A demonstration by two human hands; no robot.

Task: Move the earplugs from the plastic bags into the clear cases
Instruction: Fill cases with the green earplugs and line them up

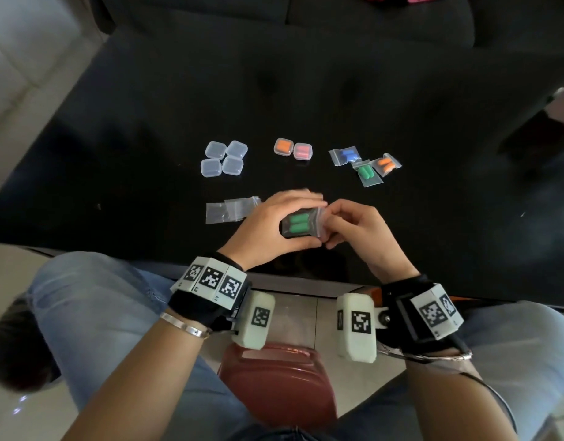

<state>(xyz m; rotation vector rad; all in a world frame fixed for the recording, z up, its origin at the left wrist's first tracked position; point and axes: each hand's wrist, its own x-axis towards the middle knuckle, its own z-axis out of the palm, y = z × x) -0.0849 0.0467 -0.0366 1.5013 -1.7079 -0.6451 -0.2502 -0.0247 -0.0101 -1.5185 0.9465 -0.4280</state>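
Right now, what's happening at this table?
A person is holding a plastic bag of green earplugs in both hands, left hand and right hand. Two filled cases and four empty clear cases sit beyond; three full bags wait at right, emptied bags at left.

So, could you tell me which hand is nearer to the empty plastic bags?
Left. The left hand lies right beside the empty plastic bags, while the right hand sits farther off, beyond the left.
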